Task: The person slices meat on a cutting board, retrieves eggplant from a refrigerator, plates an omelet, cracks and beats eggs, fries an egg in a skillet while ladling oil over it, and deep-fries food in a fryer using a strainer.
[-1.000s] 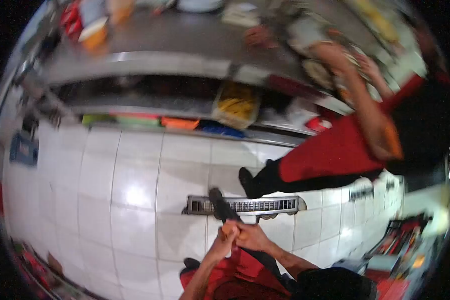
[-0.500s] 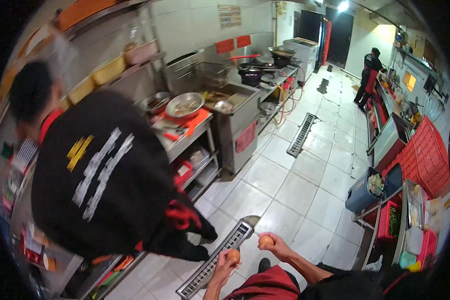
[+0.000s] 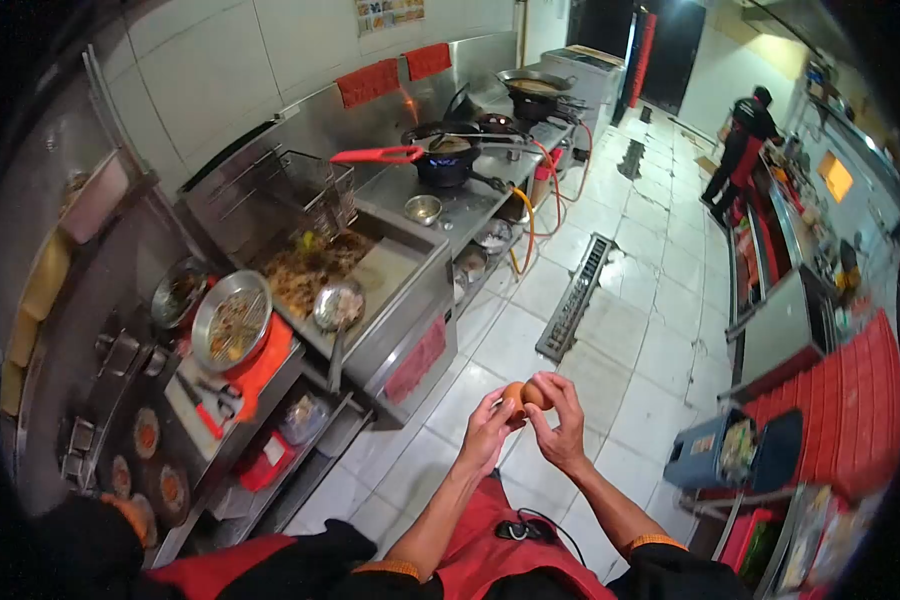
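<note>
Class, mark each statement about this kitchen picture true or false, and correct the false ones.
1. The left hand and right hand each hold an egg. True.
2. The eggs are held over a wok. False: they are over the floor.
3. Two cloths hang side by side. True.
4. Those cloths are blue. False: both are red.
5. A bin stands near a red crate. True.
</note>
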`<act>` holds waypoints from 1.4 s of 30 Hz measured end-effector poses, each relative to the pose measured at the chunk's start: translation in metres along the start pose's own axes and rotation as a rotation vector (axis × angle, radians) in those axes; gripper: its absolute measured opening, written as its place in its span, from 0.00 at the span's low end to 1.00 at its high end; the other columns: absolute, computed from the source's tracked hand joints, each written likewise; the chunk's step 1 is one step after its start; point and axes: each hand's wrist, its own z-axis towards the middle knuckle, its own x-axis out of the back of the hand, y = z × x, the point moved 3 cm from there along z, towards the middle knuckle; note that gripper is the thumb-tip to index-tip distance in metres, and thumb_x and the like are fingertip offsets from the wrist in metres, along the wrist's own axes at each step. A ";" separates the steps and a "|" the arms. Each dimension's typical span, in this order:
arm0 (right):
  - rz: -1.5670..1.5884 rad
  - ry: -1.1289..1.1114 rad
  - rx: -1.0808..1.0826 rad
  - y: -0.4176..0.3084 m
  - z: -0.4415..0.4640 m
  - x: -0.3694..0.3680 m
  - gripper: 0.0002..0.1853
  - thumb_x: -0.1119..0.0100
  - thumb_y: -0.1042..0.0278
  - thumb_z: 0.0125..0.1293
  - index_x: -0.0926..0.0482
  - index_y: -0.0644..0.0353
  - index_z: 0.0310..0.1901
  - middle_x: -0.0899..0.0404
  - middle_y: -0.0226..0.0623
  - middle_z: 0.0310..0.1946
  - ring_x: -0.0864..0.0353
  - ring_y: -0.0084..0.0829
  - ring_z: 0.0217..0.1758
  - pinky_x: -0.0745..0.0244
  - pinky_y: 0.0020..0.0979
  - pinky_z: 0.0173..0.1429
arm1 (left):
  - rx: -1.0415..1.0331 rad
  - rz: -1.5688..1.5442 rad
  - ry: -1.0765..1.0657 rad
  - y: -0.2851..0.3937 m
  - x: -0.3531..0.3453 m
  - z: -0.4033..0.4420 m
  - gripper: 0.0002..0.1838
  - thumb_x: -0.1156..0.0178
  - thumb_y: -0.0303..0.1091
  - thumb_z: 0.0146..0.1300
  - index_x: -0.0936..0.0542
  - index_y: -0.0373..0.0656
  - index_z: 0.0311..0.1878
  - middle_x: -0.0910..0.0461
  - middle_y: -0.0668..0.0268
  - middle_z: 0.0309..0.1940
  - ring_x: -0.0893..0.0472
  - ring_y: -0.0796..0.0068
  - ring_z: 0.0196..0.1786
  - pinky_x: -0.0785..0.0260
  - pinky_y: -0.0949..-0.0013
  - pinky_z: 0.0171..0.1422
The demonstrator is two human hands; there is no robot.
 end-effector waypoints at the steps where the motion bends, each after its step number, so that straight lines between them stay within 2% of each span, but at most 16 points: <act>1: 0.005 0.003 -0.020 0.026 0.042 -0.005 0.23 0.39 0.76 0.54 0.26 0.60 0.54 0.30 0.48 0.50 0.26 0.43 0.52 0.29 0.35 0.54 | -0.011 -0.009 0.000 0.011 -0.002 0.048 0.23 0.47 0.36 0.67 0.37 0.38 0.61 0.28 0.60 0.51 0.26 0.71 0.52 0.33 0.63 0.58; 3: 0.022 0.004 -0.083 0.066 0.116 -0.014 0.24 0.39 0.77 0.54 0.27 0.60 0.54 0.30 0.48 0.50 0.26 0.44 0.52 0.29 0.35 0.54 | -0.018 -0.022 0.020 0.035 -0.007 0.130 0.22 0.47 0.36 0.67 0.37 0.38 0.60 0.28 0.60 0.51 0.26 0.71 0.52 0.33 0.63 0.58; 8: 0.060 -0.069 0.086 0.162 0.302 -0.060 0.25 0.39 0.79 0.53 0.29 0.61 0.56 0.30 0.49 0.51 0.26 0.45 0.53 0.29 0.35 0.55 | -0.170 -0.097 0.127 0.107 -0.016 0.316 0.22 0.47 0.34 0.67 0.36 0.37 0.60 0.26 0.62 0.47 0.25 0.75 0.49 0.32 0.64 0.57; 12: 0.174 -0.249 0.204 0.267 0.428 -0.135 0.23 0.43 0.78 0.57 0.30 0.63 0.56 0.30 0.50 0.52 0.28 0.47 0.55 0.30 0.36 0.56 | -0.324 -0.127 0.390 0.140 0.044 0.459 0.22 0.46 0.34 0.66 0.37 0.36 0.60 0.26 0.61 0.48 0.25 0.74 0.48 0.32 0.67 0.54; 17: 0.392 -0.476 0.256 0.353 0.543 -0.249 0.22 0.44 0.77 0.59 0.33 0.63 0.56 0.31 0.51 0.53 0.29 0.51 0.56 0.31 0.37 0.57 | -0.458 -0.238 0.645 0.188 0.115 0.563 0.24 0.43 0.34 0.64 0.36 0.37 0.60 0.28 0.59 0.51 0.24 0.66 0.50 0.30 0.67 0.55; 18: 0.370 -0.659 0.248 0.361 0.547 -0.271 0.22 0.44 0.76 0.60 0.34 0.63 0.57 0.32 0.52 0.54 0.30 0.52 0.56 0.30 0.37 0.57 | -0.466 -0.258 0.691 0.196 0.123 0.575 0.23 0.43 0.34 0.64 0.36 0.37 0.60 0.28 0.59 0.51 0.24 0.66 0.50 0.30 0.67 0.54; 19: 0.353 -0.596 0.311 0.379 0.555 -0.294 0.23 0.43 0.75 0.61 0.34 0.64 0.58 0.31 0.49 0.53 0.28 0.46 0.56 0.29 0.35 0.56 | -0.467 -0.277 0.733 0.202 0.133 0.583 0.23 0.44 0.34 0.64 0.35 0.37 0.59 0.28 0.59 0.50 0.24 0.66 0.50 0.29 0.66 0.53; 23: 1.005 -0.802 -0.815 0.443 0.580 -0.376 0.21 0.51 0.64 0.69 0.35 0.65 0.59 0.27 0.39 0.51 0.23 0.31 0.48 0.28 0.28 0.54 | -0.476 -0.330 0.729 0.224 0.187 0.604 0.19 0.47 0.34 0.65 0.34 0.37 0.57 0.27 0.59 0.49 0.24 0.65 0.50 0.28 0.65 0.51; 25: 1.265 -0.916 -1.129 0.454 0.591 -0.399 0.20 0.52 0.66 0.69 0.36 0.65 0.60 0.27 0.40 0.50 0.23 0.30 0.47 0.27 0.28 0.53 | -0.442 -0.367 0.786 0.234 0.210 0.619 0.17 0.50 0.32 0.65 0.35 0.41 0.56 0.27 0.59 0.47 0.23 0.63 0.46 0.28 0.64 0.49; 27: 1.247 -1.002 -1.201 0.460 0.594 -0.410 0.21 0.51 0.68 0.67 0.36 0.66 0.60 0.27 0.40 0.49 0.23 0.31 0.47 0.27 0.28 0.54 | -0.402 -0.377 0.816 0.231 0.225 0.629 0.17 0.51 0.30 0.65 0.35 0.43 0.56 0.27 0.60 0.47 0.23 0.63 0.43 0.28 0.64 0.47; 28: 1.245 -1.050 -1.235 0.458 0.595 -0.418 0.22 0.50 0.69 0.67 0.37 0.67 0.60 0.27 0.40 0.48 0.22 0.31 0.47 0.27 0.28 0.54 | -0.348 -0.237 0.916 0.235 0.232 0.637 0.15 0.43 0.35 0.62 0.29 0.45 0.51 0.23 0.64 0.42 0.23 0.74 0.34 0.28 0.74 0.36; 31: 1.065 -1.159 -1.175 0.462 0.593 -0.437 0.22 0.49 0.71 0.65 0.36 0.69 0.59 0.26 0.41 0.48 0.23 0.30 0.47 0.26 0.28 0.55 | -0.190 0.247 0.878 0.255 0.243 0.649 0.21 0.37 0.39 0.59 0.29 0.44 0.52 0.22 0.69 0.35 0.28 0.83 0.28 0.34 0.79 0.30; 32: 0.942 -1.194 -1.151 0.472 0.590 -0.444 0.24 0.45 0.71 0.62 0.36 0.69 0.60 0.26 0.41 0.48 0.22 0.31 0.47 0.27 0.28 0.54 | -0.205 0.202 0.850 0.260 0.244 0.650 0.25 0.32 0.42 0.55 0.27 0.43 0.53 0.22 0.72 0.31 0.30 0.88 0.26 0.39 0.82 0.27; 35: 0.595 -1.247 -0.599 0.485 0.593 -0.456 0.23 0.42 0.71 0.60 0.31 0.67 0.57 0.24 0.42 0.46 0.21 0.32 0.44 0.26 0.28 0.51 | -0.015 0.343 0.855 0.259 0.260 0.652 0.24 0.32 0.41 0.54 0.25 0.43 0.53 0.21 0.70 0.34 0.26 0.84 0.30 0.33 0.80 0.32; 38: 0.329 -1.334 -0.382 0.475 0.609 -0.461 0.22 0.39 0.70 0.56 0.26 0.66 0.53 0.21 0.44 0.42 0.20 0.33 0.42 0.25 0.29 0.49 | -0.045 0.490 0.886 0.251 0.279 0.655 0.23 0.31 0.39 0.52 0.23 0.42 0.50 0.20 0.68 0.37 0.22 0.79 0.35 0.29 0.76 0.39; 42: 0.281 -1.290 -0.211 0.473 0.611 -0.469 0.20 0.37 0.70 0.53 0.23 0.66 0.49 0.20 0.47 0.39 0.19 0.35 0.42 0.24 0.31 0.48 | -0.099 0.625 0.923 0.233 0.297 0.660 0.23 0.30 0.35 0.50 0.22 0.40 0.49 0.19 0.63 0.37 0.20 0.74 0.39 0.28 0.72 0.45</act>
